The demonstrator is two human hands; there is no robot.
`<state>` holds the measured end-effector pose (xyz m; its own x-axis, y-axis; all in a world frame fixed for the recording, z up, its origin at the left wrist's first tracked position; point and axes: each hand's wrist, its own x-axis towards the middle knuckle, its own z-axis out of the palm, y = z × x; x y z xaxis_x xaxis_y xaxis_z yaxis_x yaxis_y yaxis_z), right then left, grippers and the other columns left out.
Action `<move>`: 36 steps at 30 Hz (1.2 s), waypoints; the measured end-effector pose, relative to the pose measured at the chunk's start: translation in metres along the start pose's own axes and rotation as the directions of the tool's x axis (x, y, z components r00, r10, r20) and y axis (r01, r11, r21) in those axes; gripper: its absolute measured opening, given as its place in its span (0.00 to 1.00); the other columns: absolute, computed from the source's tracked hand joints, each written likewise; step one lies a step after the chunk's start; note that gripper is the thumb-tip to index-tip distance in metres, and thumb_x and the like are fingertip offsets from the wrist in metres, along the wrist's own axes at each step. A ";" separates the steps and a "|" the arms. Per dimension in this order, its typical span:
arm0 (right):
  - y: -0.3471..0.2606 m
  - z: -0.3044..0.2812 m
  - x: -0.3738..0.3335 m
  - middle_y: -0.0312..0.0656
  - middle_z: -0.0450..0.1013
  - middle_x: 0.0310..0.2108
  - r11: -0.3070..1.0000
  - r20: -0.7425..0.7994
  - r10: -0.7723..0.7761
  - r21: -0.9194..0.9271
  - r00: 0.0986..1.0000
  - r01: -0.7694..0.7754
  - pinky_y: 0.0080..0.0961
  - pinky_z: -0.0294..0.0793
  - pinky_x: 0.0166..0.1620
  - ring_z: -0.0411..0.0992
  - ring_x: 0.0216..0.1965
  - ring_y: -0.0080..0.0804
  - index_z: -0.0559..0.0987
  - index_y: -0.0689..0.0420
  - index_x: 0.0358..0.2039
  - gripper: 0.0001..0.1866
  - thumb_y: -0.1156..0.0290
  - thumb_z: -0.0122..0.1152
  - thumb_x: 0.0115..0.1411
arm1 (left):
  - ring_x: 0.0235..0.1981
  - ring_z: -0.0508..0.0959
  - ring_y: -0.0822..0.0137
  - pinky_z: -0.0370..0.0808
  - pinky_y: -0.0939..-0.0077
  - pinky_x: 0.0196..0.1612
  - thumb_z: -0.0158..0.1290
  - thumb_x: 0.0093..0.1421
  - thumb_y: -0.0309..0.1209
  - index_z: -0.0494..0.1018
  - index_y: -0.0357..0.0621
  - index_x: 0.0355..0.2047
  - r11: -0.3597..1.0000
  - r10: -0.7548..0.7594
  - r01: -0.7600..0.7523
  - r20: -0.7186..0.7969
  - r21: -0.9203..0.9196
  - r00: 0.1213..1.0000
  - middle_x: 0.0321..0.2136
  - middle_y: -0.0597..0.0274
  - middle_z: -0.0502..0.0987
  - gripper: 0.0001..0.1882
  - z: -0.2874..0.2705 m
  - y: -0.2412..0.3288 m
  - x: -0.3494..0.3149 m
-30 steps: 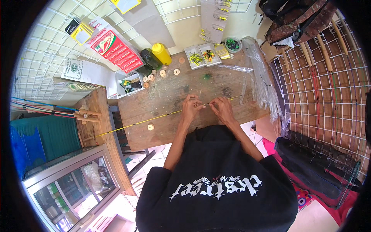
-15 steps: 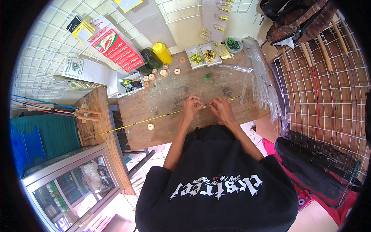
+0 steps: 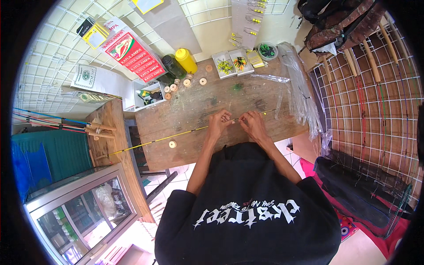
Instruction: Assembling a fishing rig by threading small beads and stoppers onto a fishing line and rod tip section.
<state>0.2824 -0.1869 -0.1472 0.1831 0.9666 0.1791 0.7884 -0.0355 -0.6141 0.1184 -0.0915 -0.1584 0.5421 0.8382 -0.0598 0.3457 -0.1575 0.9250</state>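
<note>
A thin yellow fishing rod [image 3: 176,134] with dark bands runs across the table, from the lower left up through both hands. My left hand [image 3: 219,122] is closed round the rod, its fingers curled. Close beside it, my right hand [image 3: 252,125] pinches the rod between thumb and fingers. A short dark stretch of rod shows between the two hands. Past the right hand, the thin tip end lies over the wood near a small yellow bead [image 3: 265,113]. What else the fingertips hold is too small to make out.
Round wooden spools [image 3: 172,144] lie on the wooden table [image 3: 194,152]. Along its back stand a yellow bottle [image 3: 185,61], a white box [image 3: 141,99] and small trays [image 3: 224,70] of bright tackle. Clear plastic sleeves [image 3: 300,88] cover the right end. More rods [image 3: 373,62] hang on the right-hand grid.
My left fingers have curled in and shifted slightly on the rod. The right hand and the rod are almost where they were.
</note>
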 end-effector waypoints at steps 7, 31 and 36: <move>0.003 0.003 -0.001 0.40 0.74 0.29 1.000 0.003 0.012 -0.012 1.000 -0.012 0.37 0.65 0.42 0.71 0.37 0.39 0.80 0.54 0.31 0.05 0.69 0.64 0.54 | 0.25 0.75 0.76 0.73 0.79 0.29 0.67 0.45 0.21 0.77 0.36 0.34 0.997 -0.068 0.069 0.039 -0.032 0.997 0.22 0.63 0.77 0.15 -0.004 0.012 -0.002; 0.016 -0.002 -0.008 0.47 0.76 0.32 0.990 -0.005 0.069 0.122 0.998 -0.068 0.37 0.72 0.38 0.74 0.36 0.46 0.80 0.59 0.33 0.07 0.77 0.63 0.52 | 0.24 0.78 0.72 0.74 0.76 0.30 0.58 0.51 0.21 0.75 0.37 0.36 0.988 -0.153 0.152 -0.147 -0.019 0.977 0.24 0.59 0.79 0.10 0.043 0.028 0.004; 0.013 -0.003 -0.006 0.42 0.77 0.30 0.999 -0.061 -0.038 -0.009 0.997 0.038 0.36 0.67 0.45 0.72 0.38 0.42 0.79 0.54 0.34 0.08 0.75 0.65 0.51 | 0.25 0.79 0.71 0.75 0.76 0.30 0.57 0.52 0.20 0.75 0.34 0.33 0.996 -0.085 0.084 -0.230 -0.012 0.970 0.23 0.57 0.79 0.07 0.045 0.032 0.000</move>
<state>0.2932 -0.1940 -0.1543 0.1881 0.9500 0.2492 0.8002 -0.0011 -0.5998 0.1635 -0.1202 -0.1461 0.3203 0.9460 -0.0504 0.3808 -0.0799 0.9212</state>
